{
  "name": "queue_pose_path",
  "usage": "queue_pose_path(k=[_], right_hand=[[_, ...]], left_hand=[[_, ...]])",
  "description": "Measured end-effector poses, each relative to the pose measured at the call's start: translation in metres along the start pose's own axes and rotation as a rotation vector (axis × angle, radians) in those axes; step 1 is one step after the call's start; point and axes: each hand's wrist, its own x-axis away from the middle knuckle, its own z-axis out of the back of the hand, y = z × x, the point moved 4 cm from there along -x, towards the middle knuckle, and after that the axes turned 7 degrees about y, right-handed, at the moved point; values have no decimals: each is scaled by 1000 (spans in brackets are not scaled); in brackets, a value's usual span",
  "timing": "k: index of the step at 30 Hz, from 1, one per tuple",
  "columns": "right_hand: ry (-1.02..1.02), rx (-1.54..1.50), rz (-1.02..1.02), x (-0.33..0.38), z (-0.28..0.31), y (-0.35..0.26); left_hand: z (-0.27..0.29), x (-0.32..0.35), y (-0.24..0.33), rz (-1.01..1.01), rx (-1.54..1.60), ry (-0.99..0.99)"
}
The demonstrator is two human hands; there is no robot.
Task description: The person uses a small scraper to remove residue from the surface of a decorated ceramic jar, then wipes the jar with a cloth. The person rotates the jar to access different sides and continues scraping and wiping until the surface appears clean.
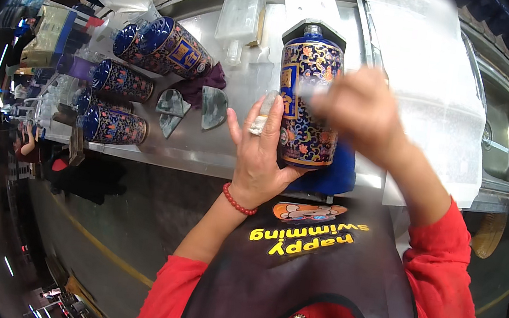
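While left hand [261, 153] steadies, patterned blue bottle [308, 102] upright, neck away

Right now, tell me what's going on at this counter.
A person in red sleeves and a dark apron works on a blue patterned bottle lying on a blue cloth on the steel counter. The left hand steadies its side; the right hand, motion-blurred, is over its upper part. Four similar bottles lie to the left, near folded grey cloths. A sink sits at the right.
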Motion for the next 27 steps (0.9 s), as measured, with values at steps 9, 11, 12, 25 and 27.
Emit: queue_pose_path(k=[9, 11, 12, 25, 27], right_hand=[[-8, -233, -177, 31, 12, -5], [-197, -515, 52, 33, 11, -25], [-357, -670, -55, 37, 10, -27], [39, -761, -1073, 103, -14, 7], [60, -762, -1090, 98, -12, 3]], left_hand=[[-5, 4, -8, 14, 10, -46], [-7, 6, -10, 36, 46, -64], [-9, 6, -12, 42, 58, -65], [-5, 11, -11, 69, 136, 12], [3, 14, 1, -103, -4, 88]])
